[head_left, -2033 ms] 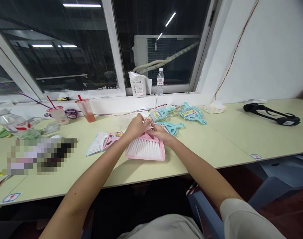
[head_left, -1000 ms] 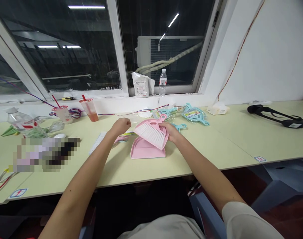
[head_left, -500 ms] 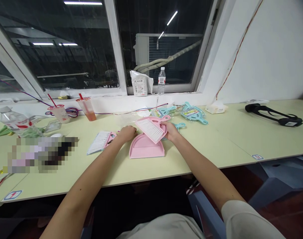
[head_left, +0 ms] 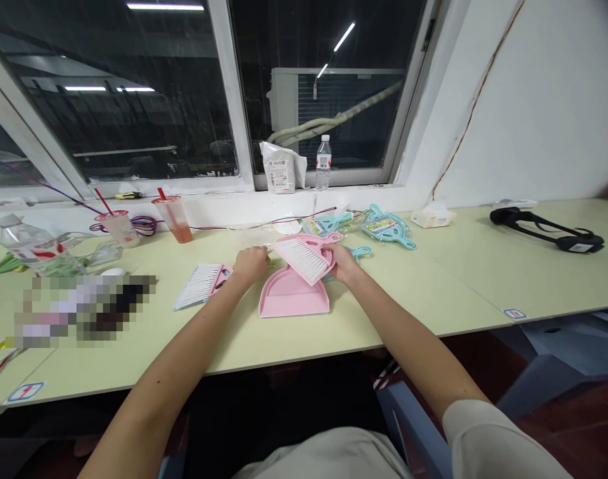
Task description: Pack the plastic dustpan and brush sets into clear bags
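Over the pale table (head_left: 408, 296), the right hand (head_left: 344, 263) grips a pink brush (head_left: 308, 258); the left hand (head_left: 251, 263) curls palm-down, its hold unclear.

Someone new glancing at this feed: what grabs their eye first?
Likely the pink brush in the right hand, overlapping the pink dustpan near the middle of the view. Next, the black strapped device at the far right, and two cups with red straws back left.

Smooth plastic dustpan (head_left: 293, 303), plastic brush (head_left: 308, 259) with fine bristles, clear plastic bottle (head_left: 323, 166), smooth matt tabletop (head_left: 408, 293)
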`<act>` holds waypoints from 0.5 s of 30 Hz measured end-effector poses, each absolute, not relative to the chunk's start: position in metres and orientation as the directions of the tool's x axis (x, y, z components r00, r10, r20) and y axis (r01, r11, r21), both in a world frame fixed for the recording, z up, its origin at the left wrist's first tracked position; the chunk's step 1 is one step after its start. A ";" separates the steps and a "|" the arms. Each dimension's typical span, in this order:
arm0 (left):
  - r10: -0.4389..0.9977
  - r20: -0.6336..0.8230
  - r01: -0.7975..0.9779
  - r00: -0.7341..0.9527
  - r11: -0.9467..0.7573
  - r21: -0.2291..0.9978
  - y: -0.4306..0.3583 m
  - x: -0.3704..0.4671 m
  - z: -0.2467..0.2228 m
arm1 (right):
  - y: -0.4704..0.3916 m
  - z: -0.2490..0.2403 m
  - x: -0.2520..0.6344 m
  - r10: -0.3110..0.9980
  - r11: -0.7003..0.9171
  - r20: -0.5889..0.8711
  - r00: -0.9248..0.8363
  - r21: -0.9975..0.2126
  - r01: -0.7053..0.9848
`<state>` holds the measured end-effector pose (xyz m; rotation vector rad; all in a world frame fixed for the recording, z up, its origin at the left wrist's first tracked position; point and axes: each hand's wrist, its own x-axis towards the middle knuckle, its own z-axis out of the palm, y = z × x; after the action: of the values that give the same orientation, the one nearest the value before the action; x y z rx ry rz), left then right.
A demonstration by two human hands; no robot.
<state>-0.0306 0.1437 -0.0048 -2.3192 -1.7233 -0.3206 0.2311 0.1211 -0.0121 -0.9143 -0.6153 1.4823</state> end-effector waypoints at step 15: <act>0.452 0.664 0.553 0.595 -0.830 0.070 0.085 0.002 0.000 | 0.113 -0.011 0.219 0.994 -0.029 -0.082 0.076 -0.845 -0.533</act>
<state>0.0015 0.0849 0.0003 -2.6755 -0.8484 -1.0533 0.2192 0.1134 -0.0115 -0.8708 -0.6947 1.3950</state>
